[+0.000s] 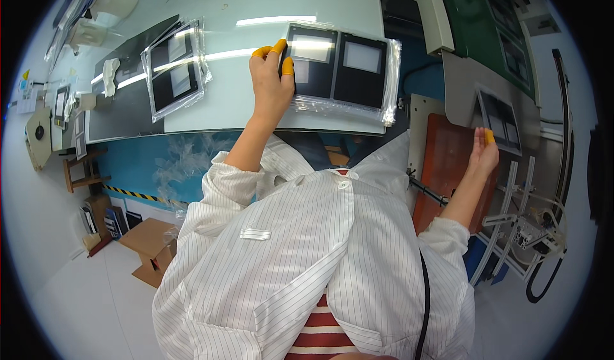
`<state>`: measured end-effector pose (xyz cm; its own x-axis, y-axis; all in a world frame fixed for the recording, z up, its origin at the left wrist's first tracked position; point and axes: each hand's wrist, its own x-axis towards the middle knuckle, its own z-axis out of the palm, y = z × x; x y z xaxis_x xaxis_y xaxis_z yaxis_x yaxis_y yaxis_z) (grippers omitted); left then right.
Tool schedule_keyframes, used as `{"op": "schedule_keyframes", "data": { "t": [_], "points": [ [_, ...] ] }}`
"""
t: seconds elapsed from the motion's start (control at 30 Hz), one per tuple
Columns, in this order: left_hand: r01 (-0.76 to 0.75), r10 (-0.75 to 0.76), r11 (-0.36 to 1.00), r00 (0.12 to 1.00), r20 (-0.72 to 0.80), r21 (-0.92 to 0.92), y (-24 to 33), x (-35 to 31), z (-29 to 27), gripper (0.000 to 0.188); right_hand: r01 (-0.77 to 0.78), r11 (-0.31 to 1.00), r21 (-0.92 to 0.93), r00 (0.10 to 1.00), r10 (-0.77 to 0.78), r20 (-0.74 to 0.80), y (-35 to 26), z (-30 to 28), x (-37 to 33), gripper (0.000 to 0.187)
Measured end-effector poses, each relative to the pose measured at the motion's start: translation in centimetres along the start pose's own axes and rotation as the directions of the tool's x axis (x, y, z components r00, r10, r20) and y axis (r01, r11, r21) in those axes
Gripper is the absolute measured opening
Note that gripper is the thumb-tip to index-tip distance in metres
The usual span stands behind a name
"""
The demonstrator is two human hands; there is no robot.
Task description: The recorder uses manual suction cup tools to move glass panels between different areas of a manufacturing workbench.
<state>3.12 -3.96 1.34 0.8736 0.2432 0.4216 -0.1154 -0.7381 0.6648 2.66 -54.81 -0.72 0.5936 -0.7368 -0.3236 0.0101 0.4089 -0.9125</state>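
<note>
My left hand [272, 85], with orange finger cots on its fingertips, rests at the left edge of a pair of black panels with pale rectangular windows [336, 65]. Its fingers are bent and apart. Clear plastic wrapping shows around the panels' edges on the table. Out to the right, my right hand [484, 158] has its fingers closed at the near edge of another black panel in clear film [502, 122]. An orange cot covers one of its fingertips. That panel lies slantwise beside the green surface of a machine; the fingers partly hide its near corner.
Another plastic-wrapped black panel [174, 69] lies on the pale table [220, 97], near a crumpled white piece [110, 76]. A green belt-like surface [470, 14] runs at the far right. Below it stand an orange-brown board [441, 161] and a metal frame [521, 222]. A cardboard box [150, 241] sits on the floor.
</note>
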Motion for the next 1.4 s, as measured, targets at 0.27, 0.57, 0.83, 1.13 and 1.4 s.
{"op": "schedule_keyframes", "data": {
  "t": [0.27,0.57,0.83,1.13,1.4],
  "points": [
    [0.404,-0.371,0.546,0.902,0.220,-0.734,-3.4,-0.4,-1.4,0.030,0.234,0.972,0.023,0.762,-0.198,0.616,-5.9,4.6,-11.5,0.023],
    [0.399,-0.285,0.476,0.913,0.292,-0.783,-4.2,-0.6,-1.5,0.033,0.041,0.962,-0.269,0.401,0.231,0.886,1.1,17.8,-14.2,0.017],
    [0.299,-0.209,0.680,0.954,0.215,-0.669,-3.2,-0.8,-1.3,0.030,0.188,0.838,-0.513,0.546,0.345,0.764,5.4,20.6,-12.7,0.013],
    [0.105,-0.015,0.894,0.979,0.205,-0.437,-2.9,-0.8,-0.6,0.050,0.757,0.329,-0.564,0.632,-0.155,0.759,6.4,21.4,-15.3,0.019],
    [0.059,0.088,0.913,0.937,0.338,-0.403,-2.5,-1.0,-1.1,0.060,0.733,0.165,-0.659,0.679,-0.217,0.701,7.4,21.0,-17.9,0.029]
  ]
}}
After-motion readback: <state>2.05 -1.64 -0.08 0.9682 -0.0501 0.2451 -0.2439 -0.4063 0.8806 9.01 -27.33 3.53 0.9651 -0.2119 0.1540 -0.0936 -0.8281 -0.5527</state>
